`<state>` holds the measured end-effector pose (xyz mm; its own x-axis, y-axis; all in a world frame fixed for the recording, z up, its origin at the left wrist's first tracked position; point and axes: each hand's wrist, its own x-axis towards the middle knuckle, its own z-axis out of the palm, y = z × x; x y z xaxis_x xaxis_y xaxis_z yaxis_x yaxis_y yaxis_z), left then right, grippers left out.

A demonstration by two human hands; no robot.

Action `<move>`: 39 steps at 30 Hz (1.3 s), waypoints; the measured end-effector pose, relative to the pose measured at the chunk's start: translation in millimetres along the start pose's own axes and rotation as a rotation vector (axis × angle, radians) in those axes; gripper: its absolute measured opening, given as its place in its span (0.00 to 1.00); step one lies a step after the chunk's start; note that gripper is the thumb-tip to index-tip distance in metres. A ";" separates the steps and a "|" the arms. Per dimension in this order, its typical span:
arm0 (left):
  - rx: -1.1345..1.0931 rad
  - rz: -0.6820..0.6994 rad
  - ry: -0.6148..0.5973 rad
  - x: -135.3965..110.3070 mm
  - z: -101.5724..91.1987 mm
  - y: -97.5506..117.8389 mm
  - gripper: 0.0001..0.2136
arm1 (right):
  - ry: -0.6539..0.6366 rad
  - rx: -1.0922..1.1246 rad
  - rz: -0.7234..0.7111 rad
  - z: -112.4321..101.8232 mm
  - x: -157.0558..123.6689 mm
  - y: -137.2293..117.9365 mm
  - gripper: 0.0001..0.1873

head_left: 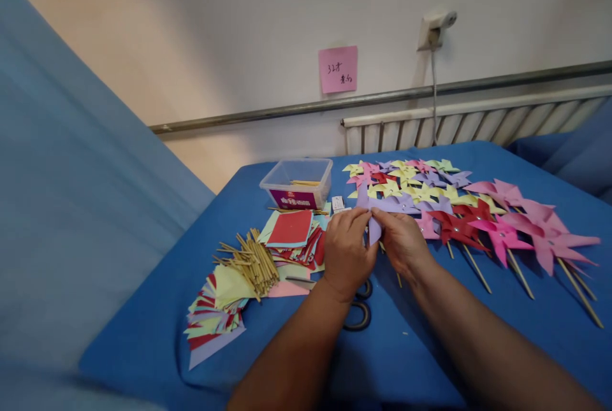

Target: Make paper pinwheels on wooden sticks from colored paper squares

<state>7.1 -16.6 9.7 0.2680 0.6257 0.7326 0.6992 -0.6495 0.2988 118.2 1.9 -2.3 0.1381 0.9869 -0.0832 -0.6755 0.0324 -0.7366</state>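
Observation:
Between both hands, above the middle of the table, is a lilac paper pinwheel (pixel 375 230) with its blades folded in. My left hand (pixel 348 250) is closed, pinching it from the left near the centre. From the right, my right hand (pixel 400 237) grips it with thumb and fingers. The fingers cover the middle of the pinwheel, so any pin there is hidden. Black-handled scissors (pixel 358 317) lie under and beside my left wrist, their blades pointing left. Just beyond the right hand lie finished-looking pinwheels in several colours, including a red pinwheel (pixel 456 228).
Left of the hands are stacked paper squares (pixel 290 229), a pile of thin sticks (pixel 255 264) and fanned paper pieces (pixel 215 315). A clear plastic box (pixel 297 183) with sticks stands behind them, near a small white box (pixel 337 203). Blue cloth covers the table (pixel 157 309).

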 end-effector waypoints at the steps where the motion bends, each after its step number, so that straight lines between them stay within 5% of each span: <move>1: -0.010 -0.003 -0.002 -0.3 0.4 0.3 0.15 | -0.008 -0.010 0.006 -1.0 1.2 -0.5 0.10; 9: -0.078 -0.040 -0.054 0.0 7.2 -2.4 0.09 | -0.017 -0.154 0.024 -16.3 3.9 2.0 0.14; 15: -0.106 -0.095 -0.217 -16.3 -1.8 3.4 0.20 | 0.100 -0.254 0.023 -30.0 5.4 6.6 0.15; 19: -0.009 -0.156 -0.215 -38.0 -48.0 -14.9 0.13 | 0.060 -0.229 0.062 -28.2 1.9 5.4 0.14; 23: 0.356 -0.274 -0.272 -47.0 -120.0 -65.4 0.08 | 0.027 -0.252 0.078 -25.3 -3.6 6.1 0.16; 28: 0.708 -0.307 -0.590 -32.0 -175.7 -121.5 0.11 | 0.024 -0.307 0.063 -26.3 -5.9 11.3 0.17; 33: 0.661 -0.257 -0.845 -20.1 -169.3 -137.9 0.09 | 0.009 -0.337 0.048 -28.9 -4.2 13.5 0.17; 39: 0.634 -0.219 -0.848 -16.9 -162.8 -147.7 0.09 | 0.038 -0.404 0.008 -24.7 -4.8 12.5 0.19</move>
<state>-208.6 -1.5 52.8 0.2967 0.9544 -0.0334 0.9380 -0.2978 -0.1773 127.0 -6.3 -27.7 0.1660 0.9801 -0.1089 -0.3385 -0.0470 -0.9398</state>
